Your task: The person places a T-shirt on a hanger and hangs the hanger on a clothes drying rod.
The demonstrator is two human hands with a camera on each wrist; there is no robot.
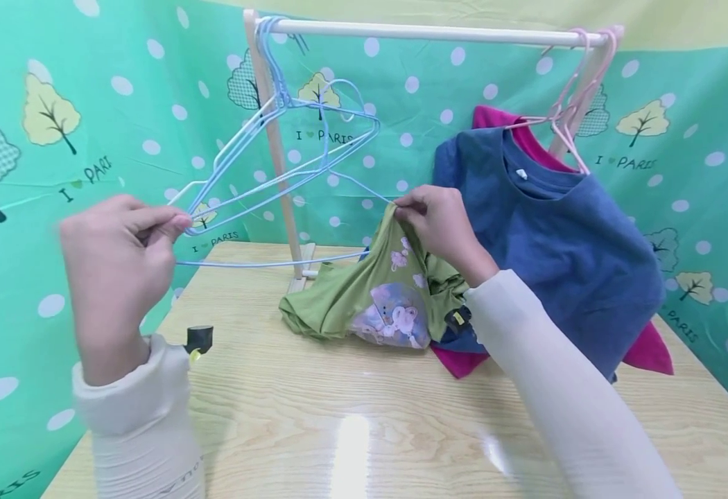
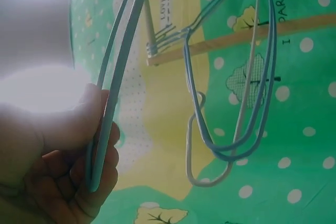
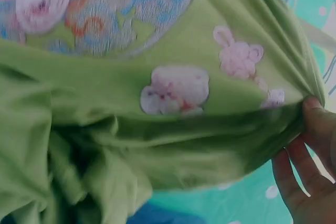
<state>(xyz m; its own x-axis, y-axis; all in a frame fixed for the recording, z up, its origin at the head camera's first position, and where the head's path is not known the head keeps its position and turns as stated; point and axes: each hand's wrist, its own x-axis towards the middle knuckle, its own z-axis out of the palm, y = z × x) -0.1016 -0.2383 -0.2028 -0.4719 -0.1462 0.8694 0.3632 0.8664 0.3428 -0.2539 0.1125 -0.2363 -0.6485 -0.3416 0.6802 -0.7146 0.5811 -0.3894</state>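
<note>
My left hand (image 1: pixel 120 260) pinches one end of a light blue clothes hanger (image 1: pixel 264 264). In the left wrist view, thumb and curled fingers close around the hanger's narrow corner. On the other side, my right hand (image 1: pixel 442 225) pinches the edge of a green T-shirt (image 1: pixel 339 301) and lifts it to a peak. The hanger's far end meets the shirt there; how far it goes inside is hidden by cloth. Pink and white animal prints show on the shirt (image 3: pixel 236 59) in the right wrist view. Its lower part slumps on the table.
Behind stands a rack with a white rail (image 1: pixel 426 31). Several blue and white hangers (image 1: pixel 283 100) hang at its left. A dark blue T-shirt (image 1: pixel 545 229) and a magenta garment (image 1: pixel 651 350) hang at the right on pink hangers. The wooden table (image 1: pixel 289 416) lies below.
</note>
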